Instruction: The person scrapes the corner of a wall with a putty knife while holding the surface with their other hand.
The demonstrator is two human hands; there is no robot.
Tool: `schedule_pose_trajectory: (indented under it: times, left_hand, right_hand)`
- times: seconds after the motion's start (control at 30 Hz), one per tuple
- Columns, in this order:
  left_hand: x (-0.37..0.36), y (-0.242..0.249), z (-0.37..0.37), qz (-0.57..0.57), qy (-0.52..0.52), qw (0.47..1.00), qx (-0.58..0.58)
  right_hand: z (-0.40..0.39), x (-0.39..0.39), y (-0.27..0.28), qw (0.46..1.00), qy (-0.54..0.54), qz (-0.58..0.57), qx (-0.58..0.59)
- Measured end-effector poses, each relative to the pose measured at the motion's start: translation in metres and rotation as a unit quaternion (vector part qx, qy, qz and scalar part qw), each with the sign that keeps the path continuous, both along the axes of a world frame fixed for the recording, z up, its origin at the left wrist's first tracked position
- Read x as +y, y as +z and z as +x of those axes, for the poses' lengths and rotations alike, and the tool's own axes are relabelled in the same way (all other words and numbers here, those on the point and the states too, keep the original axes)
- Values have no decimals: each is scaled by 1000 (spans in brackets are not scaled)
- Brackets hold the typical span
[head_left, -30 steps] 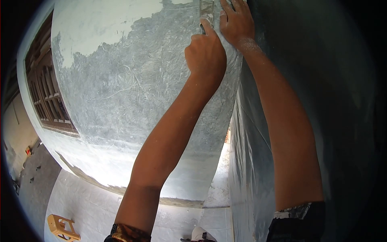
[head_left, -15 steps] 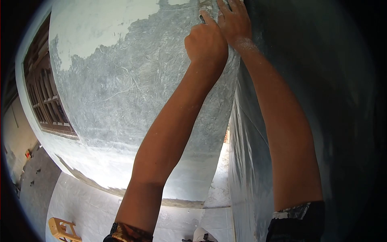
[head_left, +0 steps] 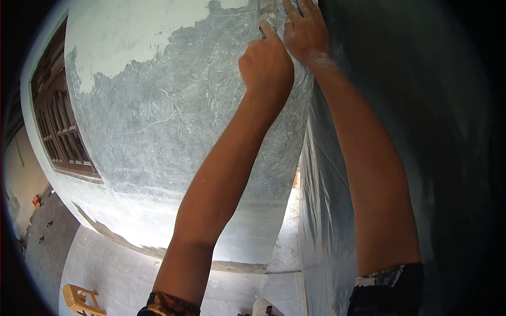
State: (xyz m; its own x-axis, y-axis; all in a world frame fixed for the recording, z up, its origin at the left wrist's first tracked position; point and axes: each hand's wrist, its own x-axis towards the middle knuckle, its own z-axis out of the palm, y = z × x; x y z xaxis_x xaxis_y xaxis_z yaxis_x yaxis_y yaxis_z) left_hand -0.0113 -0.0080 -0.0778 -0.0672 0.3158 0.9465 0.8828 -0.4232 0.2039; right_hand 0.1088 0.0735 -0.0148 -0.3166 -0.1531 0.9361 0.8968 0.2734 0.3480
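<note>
My left hand (head_left: 266, 62) is closed round a putty knife, with a finger stretched along it towards the blade (head_left: 267, 8). The blade lies against the wall (head_left: 153, 110) near the top edge of the view, and most of the handle is hidden in my fist. Just right of it, my right hand (head_left: 307, 32) rests on the wall beside the corner edge, its fingers stretched and dusted white. Around both hands the wall is a rough, streaky grey, with a smooth pale coat (head_left: 126, 31) at the upper left.
Thin clear plastic sheeting (head_left: 319, 210) hangs along the corner, beside a dark surface (head_left: 421, 131) on the right. A brown wooden window (head_left: 60, 121) is set in the wall at left. Below are a yellow plastic stool (head_left: 81, 299), the covered floor (head_left: 113, 263) and a shoe tip (head_left: 263, 306).
My left hand has slid slightly down and left with the putty knife, so more of the blade shows. The right hand has stayed almost still.
</note>
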Motion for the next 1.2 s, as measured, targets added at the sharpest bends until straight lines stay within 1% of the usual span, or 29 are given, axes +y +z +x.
schedule_pose_trajectory:
  times: [0.07, 0.1, 0.17, 0.2, 0.27, 0.4, 0.47, 0.6, 0.67, 0.8, 0.87, 1.0, 1.07, 1.2]
  left_hand:
    - [-1, -12, -1, -31, 60, 997, 27]
    - [2, -13, -2, -31, 59, 997, 27]
    - [6, -10, -3, -12, 15, 1000, 2]
    - [9, -6, -3, -12, 15, 1000, 2]
    - [12, 6, -2, 34, -5, 999, -10]
    - [9, -1, -7, 23, -11, 1000, -7]
    - [4, -14, -9, -18, 18, 1000, 4]
    - [11, -4, -9, -17, 7, 1000, -3]
    - [15, 10, -7, 42, -3, 999, -13]
    - [13, 5, -8, 37, -3, 999, -14]
    - [10, -9, -10, -17, 5, 1000, -1]
    - [11, 4, -13, -13, -3, 1000, -3]
    - [15, 18, -13, 41, -16, 999, -15]
    - [7, 3, -14, 42, -17, 999, -17]
  right_hand:
    - [-1, 0, 0, 1000, 9, -2, 4]
    - [0, 1, 0, 1000, 17, -4, 9]
    - [2, 0, 1, 1000, 8, 0, 5]
    - [1, 1, 0, 1000, 2, 3, 1]
    - [0, 1, 1, 1000, 2, 9, 2]
    - [1, 0, 0, 1000, 9, 4, 0]
    - [0, 0, 1, 1000, 14, 3, 3]
    - [-1, -3, 0, 1000, 19, 2, 6]
    - [0, -1, 0, 1000, 13, 6, 3]
    - [1, 0, 0, 1000, 13, 9, 0]
    - [0, -2, -1, 1000, 12, 4, 4]
    - [1, 0, 0, 1000, 15, 3, 7]
    - [0, 0, 0, 1000, 9, 8, 6]
    - [0, -4, -1, 1000, 5, -6, 9]
